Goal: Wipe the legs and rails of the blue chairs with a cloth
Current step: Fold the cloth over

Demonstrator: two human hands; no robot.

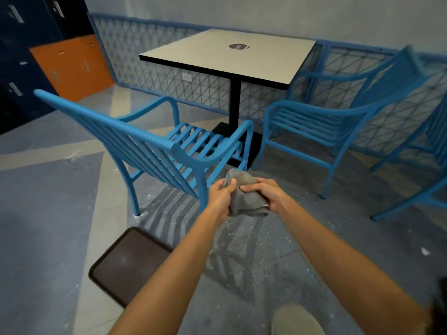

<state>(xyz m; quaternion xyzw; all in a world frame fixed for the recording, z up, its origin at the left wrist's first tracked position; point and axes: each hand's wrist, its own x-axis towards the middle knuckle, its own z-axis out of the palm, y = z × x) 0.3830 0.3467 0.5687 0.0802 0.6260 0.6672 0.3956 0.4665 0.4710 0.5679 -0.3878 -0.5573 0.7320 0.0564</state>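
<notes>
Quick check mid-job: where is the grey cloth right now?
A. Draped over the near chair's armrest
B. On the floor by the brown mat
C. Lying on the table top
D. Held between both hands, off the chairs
D: the grey cloth is bunched between the left hand and the right hand, both gripping it in the air beside the near blue chair, not touching its frame.

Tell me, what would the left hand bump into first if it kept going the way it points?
Probably the nearest blue metal chair: the left hand, gripping the grey cloth, points toward its armrest, though depth is unclear.
</notes>
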